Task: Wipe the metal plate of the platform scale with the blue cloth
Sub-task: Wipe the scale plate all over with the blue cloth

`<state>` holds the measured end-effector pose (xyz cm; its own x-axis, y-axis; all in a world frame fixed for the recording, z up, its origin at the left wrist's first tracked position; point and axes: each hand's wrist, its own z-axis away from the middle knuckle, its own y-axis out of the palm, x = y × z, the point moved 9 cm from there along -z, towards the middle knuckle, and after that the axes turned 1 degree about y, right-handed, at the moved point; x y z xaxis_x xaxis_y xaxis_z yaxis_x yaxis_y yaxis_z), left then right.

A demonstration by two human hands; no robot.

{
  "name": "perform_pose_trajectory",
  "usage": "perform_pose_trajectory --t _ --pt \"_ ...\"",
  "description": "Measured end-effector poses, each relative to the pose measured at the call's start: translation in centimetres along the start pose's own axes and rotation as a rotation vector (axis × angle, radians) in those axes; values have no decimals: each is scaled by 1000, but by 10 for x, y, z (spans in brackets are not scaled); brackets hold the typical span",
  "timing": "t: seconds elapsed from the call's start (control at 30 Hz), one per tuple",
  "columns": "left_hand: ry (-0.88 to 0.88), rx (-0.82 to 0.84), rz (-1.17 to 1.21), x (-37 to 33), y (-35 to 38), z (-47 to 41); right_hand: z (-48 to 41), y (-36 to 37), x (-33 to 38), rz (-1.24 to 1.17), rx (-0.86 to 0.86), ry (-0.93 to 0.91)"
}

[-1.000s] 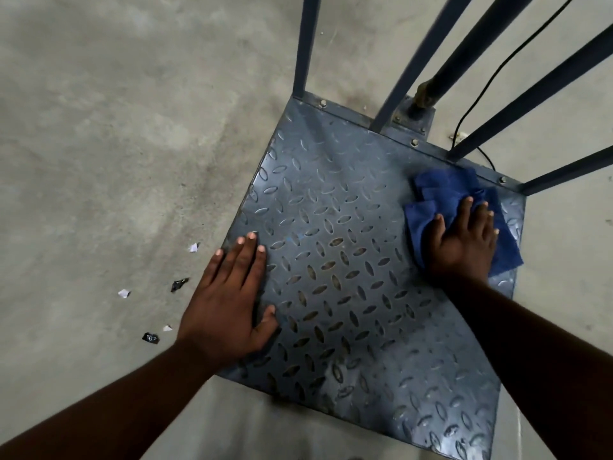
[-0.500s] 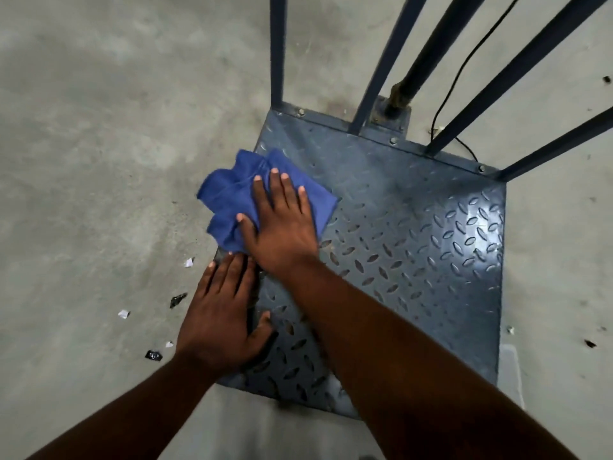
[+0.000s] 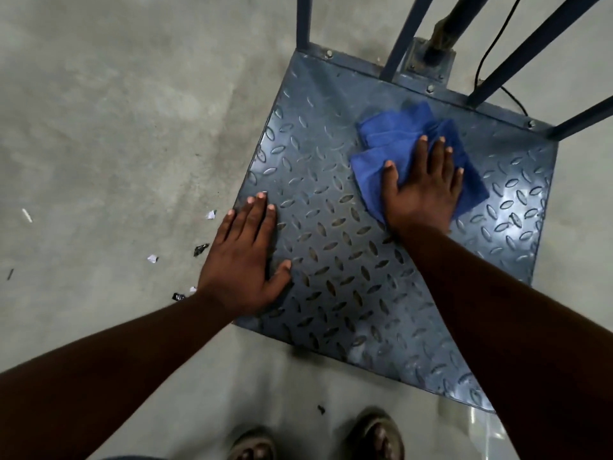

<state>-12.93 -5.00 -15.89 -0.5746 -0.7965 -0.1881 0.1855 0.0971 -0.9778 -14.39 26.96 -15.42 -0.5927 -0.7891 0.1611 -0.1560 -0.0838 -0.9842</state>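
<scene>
Feet: two sandalled feet (image 3: 315,439) at 6 o'clock on the concrete floor (image 3: 99,127), nearest the camera.
Left hand: the left hand (image 3: 243,260) lies flat, fingers spread, holding nothing, braced on the plate's 9 o'clock edge.
Metal plate: the metal plate (image 3: 348,267) fills the centre, ribbed with raised ovals (grippy, so the cloth will likely drag rather than glide).
Right hand: the right hand (image 3: 424,187) is splayed wide, palm down, pinning the cloth against the plate; pressing, not gripping.
Blue cloth: the blue cloth (image 3: 394,141) sits bunched under that hand at about 1 o'clock on the plate, touching it.
Handling: soft, light, floppy; it looks best held by flat palm pressure in the middle, or its loose folds may curl and snag on the ribs.
Frame: blue bars (image 3: 398,48) rise at 12 o'clock, a black cable (image 3: 497,34) beside them.
Litter: paper scraps (image 3: 152,258) lie on the floor at 9 o'clock.
</scene>
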Motion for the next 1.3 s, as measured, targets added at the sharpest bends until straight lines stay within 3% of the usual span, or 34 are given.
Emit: perform_pose_trajectory --t 0.17,0.4,0.8,1.0,1.07,1.2,1.3 --pt "-11 27 -58 -10 0 -27 1 -2 -1 -13 -25 -3" --pt "-106 -39 51 -62 2 -128 0 -4 0 -14 -12 -9" --pt "-176 -108 59 -74 0 -102 -4 0 1 -2 13 -37" --pt "-181 -105 68 -75 0 -101 -40 13 37 20 39 -3" --pt "-174 -94 52 -76 1 -102 -53 18 79 10 78 -82" --pt "-216 -88 91 -69 2 -101 -54 34 177 -43 192 -428" --pt "-226 -123 109 -69 0 -102 -61 41 197 -64 267 -546"
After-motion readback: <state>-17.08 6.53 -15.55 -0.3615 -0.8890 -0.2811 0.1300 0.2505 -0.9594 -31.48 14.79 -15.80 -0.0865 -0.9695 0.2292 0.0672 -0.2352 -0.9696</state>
